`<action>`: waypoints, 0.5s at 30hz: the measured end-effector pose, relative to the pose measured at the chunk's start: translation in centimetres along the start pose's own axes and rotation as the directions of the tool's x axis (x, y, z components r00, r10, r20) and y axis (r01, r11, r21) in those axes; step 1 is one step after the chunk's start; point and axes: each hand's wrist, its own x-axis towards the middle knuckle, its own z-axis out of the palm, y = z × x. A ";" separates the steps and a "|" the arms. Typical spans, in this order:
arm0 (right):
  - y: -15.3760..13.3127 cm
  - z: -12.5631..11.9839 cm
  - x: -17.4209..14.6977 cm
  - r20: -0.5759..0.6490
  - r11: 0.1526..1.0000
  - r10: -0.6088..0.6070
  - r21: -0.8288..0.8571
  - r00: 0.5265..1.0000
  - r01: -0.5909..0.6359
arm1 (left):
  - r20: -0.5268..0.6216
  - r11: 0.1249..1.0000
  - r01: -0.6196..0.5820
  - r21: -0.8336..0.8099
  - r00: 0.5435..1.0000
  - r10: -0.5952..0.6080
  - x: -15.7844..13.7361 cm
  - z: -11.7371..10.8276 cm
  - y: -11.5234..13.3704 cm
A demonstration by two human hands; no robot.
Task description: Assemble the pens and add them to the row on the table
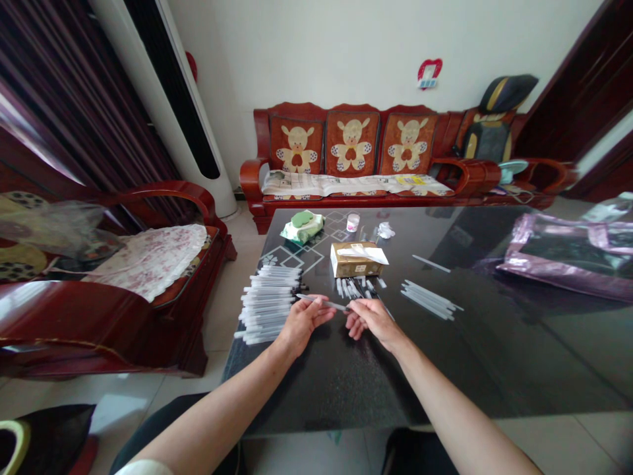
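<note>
A slim, pale translucent pen spans the gap between my hands, tilted slightly down to the right. My left hand grips it by the barrel, thumb laid along it. At the pen's right end, the fingertips of my right hand are pinched together; whatever small part they cover is hidden. A thick stack of similar pens lies just left of my left hand. Loose pen caps and dark pieces lie beyond my hands, partly hidden by the right one. Several clear pen barrels rest to the right.
A tissue box stands beyond the caps. Farther back on the dark table are a green wipes pack, a small cup and crumpled tissue. A purple-edged clear bag lies at right. One single barrel lies apart.
</note>
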 end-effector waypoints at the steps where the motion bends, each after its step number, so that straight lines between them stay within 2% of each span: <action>1: 0.0 -0.1 0.0 -0.001 1.000 -0.013 -0.001 1.000 0.013 | 0.001 1.000 -0.001 -0.003 1.000 0.001 0.0 0.0 0.0; 4: 0.1 -0.3 0.1 0.002 0.999 -0.053 -0.011 0.999 0.053 | 0.009 1.000 -0.010 0.001 1.000 0.010 0.1 -0.2 0.0; 15: 0.1 -0.1 0.0 0.011 0.993 -0.080 -0.080 0.997 0.081 | 0.017 1.000 -0.026 0.013 1.000 0.026 0.1 -0.1 -0.2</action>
